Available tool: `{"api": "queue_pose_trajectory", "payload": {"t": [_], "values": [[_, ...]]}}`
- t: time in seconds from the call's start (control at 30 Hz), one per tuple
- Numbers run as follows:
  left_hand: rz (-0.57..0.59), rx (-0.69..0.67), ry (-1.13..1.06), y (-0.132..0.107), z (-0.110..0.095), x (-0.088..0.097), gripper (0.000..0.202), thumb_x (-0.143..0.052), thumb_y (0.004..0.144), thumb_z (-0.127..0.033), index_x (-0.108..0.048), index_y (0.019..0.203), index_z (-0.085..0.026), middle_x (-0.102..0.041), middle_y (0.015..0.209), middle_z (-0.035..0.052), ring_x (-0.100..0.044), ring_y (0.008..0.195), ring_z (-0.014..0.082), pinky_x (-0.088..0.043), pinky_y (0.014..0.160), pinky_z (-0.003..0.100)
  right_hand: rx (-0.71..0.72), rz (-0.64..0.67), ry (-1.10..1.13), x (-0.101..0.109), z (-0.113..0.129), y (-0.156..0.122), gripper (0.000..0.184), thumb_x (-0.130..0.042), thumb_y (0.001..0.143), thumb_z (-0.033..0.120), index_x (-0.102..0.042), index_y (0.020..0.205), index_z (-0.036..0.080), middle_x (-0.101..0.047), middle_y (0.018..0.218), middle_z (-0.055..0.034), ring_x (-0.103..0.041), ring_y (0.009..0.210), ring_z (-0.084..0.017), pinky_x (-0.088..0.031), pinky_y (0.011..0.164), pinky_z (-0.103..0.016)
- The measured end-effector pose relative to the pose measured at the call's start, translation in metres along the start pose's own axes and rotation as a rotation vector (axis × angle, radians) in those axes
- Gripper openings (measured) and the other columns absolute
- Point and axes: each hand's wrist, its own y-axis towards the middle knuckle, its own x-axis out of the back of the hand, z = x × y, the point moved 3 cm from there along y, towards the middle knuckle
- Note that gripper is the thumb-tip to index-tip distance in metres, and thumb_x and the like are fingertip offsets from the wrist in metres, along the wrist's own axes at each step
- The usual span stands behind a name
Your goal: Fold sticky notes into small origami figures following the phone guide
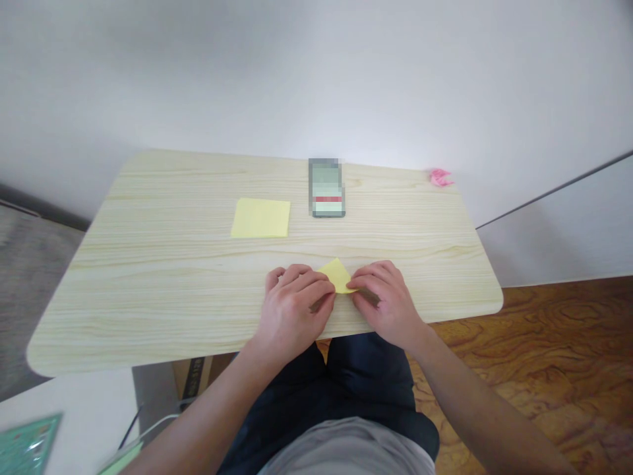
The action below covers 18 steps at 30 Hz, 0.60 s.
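Note:
Close to the table's front edge, a small folded yellow sheet of paper [338, 273] lies between my two hands, one corner pointing away from me. My left hand [297, 303] pinches its left side between thumb and fingers. On the right side, my right hand [383, 297] grips the paper's edge the same way. My fingers cover both side corners. Farther back and to the left lies a flat yellow sheet or pad of paper [261, 218], apart from both hands.
A phone [327, 188] lies at the back middle of the wood-patterned table [163, 264], by the white wall. A pink folded paper piece [440, 178] is at the back right corner. Lower left, a white surface [89, 402] bears a green item [30, 445]; a cardboard box [192, 376] stands below the table.

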Motion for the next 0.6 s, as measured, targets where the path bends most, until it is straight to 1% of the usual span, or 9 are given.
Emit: {"api": "queue_pose_trajectory", "payload": {"t": [0.07, 0.13, 0.2, 0.27, 0.33, 0.37, 0.47, 0.53, 0.6], "values": [[0.023, 0.005, -0.017, -0.001, 0.0, 0.001, 0.011, -0.065, 0.094, -0.023, -0.075, 0.091, -0.028, -0.078, 0.103, -0.002, -0.064, 0.107, 0.0224, -0.037, 0.101, 0.045, 0.026, 0.009, 0.025, 0.001, 0.0, 0.001, 0.019, -0.067, 0.09, 0.014, -0.071, 0.103, 0.026, -0.073, 0.111, -0.0043, -0.06, 0.11, -0.027, -0.047, 0.1, -0.049], [0.001, 0.039, 0.003, -0.003, 0.001, 0.002, 0.009, -0.066, 0.092, -0.024, -0.074, 0.093, -0.028, -0.076, 0.105, -0.0006, -0.063, 0.108, 0.0233, -0.038, 0.1, 0.045, 0.047, 0.021, 0.07, 0.002, 0.001, 0.002, 0.02, -0.066, 0.089, 0.011, -0.07, 0.101, 0.026, -0.074, 0.112, -0.0037, -0.061, 0.112, -0.026, -0.047, 0.102, -0.049], [-0.045, 0.116, 0.057, -0.005, 0.004, 0.005, 0.012, -0.068, 0.09, -0.026, -0.074, 0.101, -0.027, -0.075, 0.106, 0.0026, -0.062, 0.108, 0.0257, -0.04, 0.097, 0.045, 0.057, 0.024, 0.124, 0.003, 0.002, 0.003, 0.021, -0.064, 0.089, 0.01, -0.069, 0.101, 0.026, -0.075, 0.111, -0.0036, -0.061, 0.112, -0.025, -0.048, 0.102, -0.048], [-0.064, 0.191, 0.087, -0.005, 0.007, 0.006, 0.022, -0.069, 0.089, -0.028, -0.073, 0.111, -0.027, -0.074, 0.102, 0.0043, -0.062, 0.104, 0.027, -0.041, 0.094, 0.045, 0.049, 0.003, 0.181, 0.003, 0.004, 0.004, 0.021, -0.063, 0.091, 0.01, -0.069, 0.103, 0.026, -0.074, 0.108, -0.0041, -0.062, 0.109, -0.024, -0.05, 0.101, -0.046], [-0.046, 0.211, 0.046, -0.005, 0.01, 0.005, 0.028, -0.068, 0.09, -0.027, -0.07, 0.119, -0.027, -0.075, 0.097, 0.0033, -0.062, 0.102, 0.0265, -0.041, 0.094, 0.045, 0.022, -0.03, 0.231, 0.003, 0.005, 0.005, 0.021, -0.062, 0.093, 0.012, -0.07, 0.106, 0.026, -0.073, 0.106, -0.0047, -0.063, 0.107, -0.024, -0.051, 0.099, -0.045], [-0.033, 0.201, 0.005, -0.004, 0.01, 0.004, 0.028, -0.067, 0.091, -0.026, -0.07, 0.119, -0.028, -0.075, 0.096, 0.0024, -0.063, 0.102, 0.0258, -0.041, 0.094, 0.045, 0.005, -0.045, 0.249, 0.003, 0.005, 0.005, 0.02, -0.061, 0.093, 0.013, -0.07, 0.106, 0.026, -0.073, 0.105, -0.0049, -0.063, 0.106, -0.023, -0.052, 0.098, -0.044], [-0.015, 0.163, -0.108, -0.003, 0.011, 0.002, 0.022, -0.066, 0.09, -0.021, -0.073, 0.109, -0.03, -0.077, 0.099, 0.0007, -0.064, 0.104, 0.0242, -0.041, 0.097, 0.044, -0.035, -0.066, 0.273, 0.001, 0.006, 0.005, 0.019, -0.061, 0.094, 0.015, -0.071, 0.105, 0.027, -0.072, 0.101, -0.0048, -0.064, 0.103, -0.024, -0.053, 0.096, -0.044], [-0.015, 0.166, -0.156, -0.002, 0.011, 0.002, 0.017, -0.068, 0.088, -0.021, -0.074, 0.102, -0.029, -0.077, 0.1, 0.0006, -0.064, 0.104, 0.0239, -0.042, 0.098, 0.044, -0.046, -0.064, 0.278, 0.0, 0.007, 0.005, 0.019, -0.062, 0.093, 0.015, -0.071, 0.104, 0.027, -0.072, 0.1, -0.0048, -0.064, 0.103, -0.024, -0.053, 0.095, -0.044], [-0.02, 0.176, -0.2, -0.002, 0.01, 0.003, 0.015, -0.071, 0.086, -0.022, -0.074, 0.1, -0.029, -0.076, 0.101, 0.0007, -0.064, 0.105, 0.0239, -0.042, 0.099, 0.045, -0.05, -0.052, 0.288, 0.0, 0.009, 0.005, 0.019, -0.063, 0.092, 0.015, -0.072, 0.103, 0.027, -0.072, 0.1, -0.0048, -0.064, 0.102, -0.024, -0.053, 0.094, -0.044]]}}
